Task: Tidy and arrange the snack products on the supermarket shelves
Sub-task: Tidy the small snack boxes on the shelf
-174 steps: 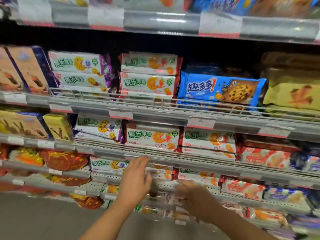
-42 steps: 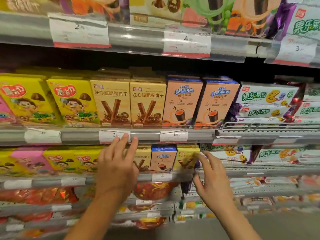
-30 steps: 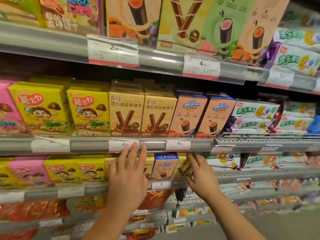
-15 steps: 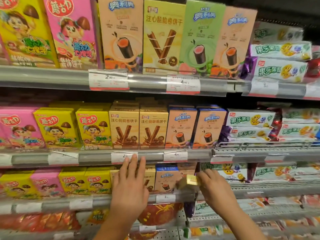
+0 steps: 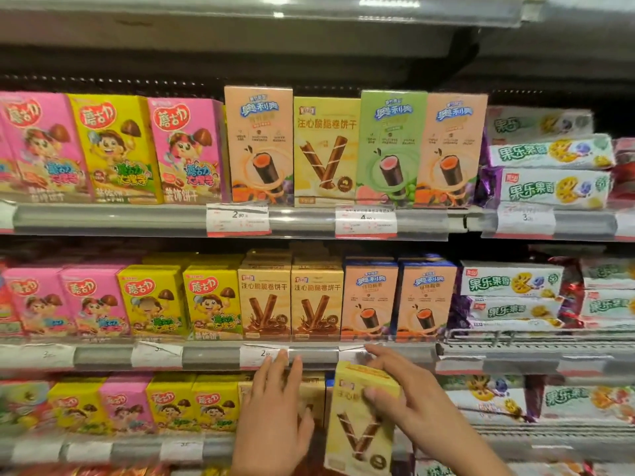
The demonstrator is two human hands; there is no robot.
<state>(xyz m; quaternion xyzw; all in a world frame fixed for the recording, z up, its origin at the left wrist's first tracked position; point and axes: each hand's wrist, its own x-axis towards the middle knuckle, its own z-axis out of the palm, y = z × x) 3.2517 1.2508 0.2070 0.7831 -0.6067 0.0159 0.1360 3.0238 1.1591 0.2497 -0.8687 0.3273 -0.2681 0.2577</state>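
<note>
A pale yellow wafer-roll box is out of its row, in front of the lower shelf.

In the head view, the right hand pinches the pale yellow box near its top, thumb and fingers clamped on it, just below the middle shelf rail. The left hand rests with straight fingers against the lower boxes. The step seems to be relocating this box; next it probably needs a matching row, perhaps beside the same box on the upper shelf.

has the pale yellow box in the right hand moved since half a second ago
Yes. The pale yellow box was back in the lower row by the blue box; the right hand now holds it out in front, its top overlapping the shelf rail above.
</note>
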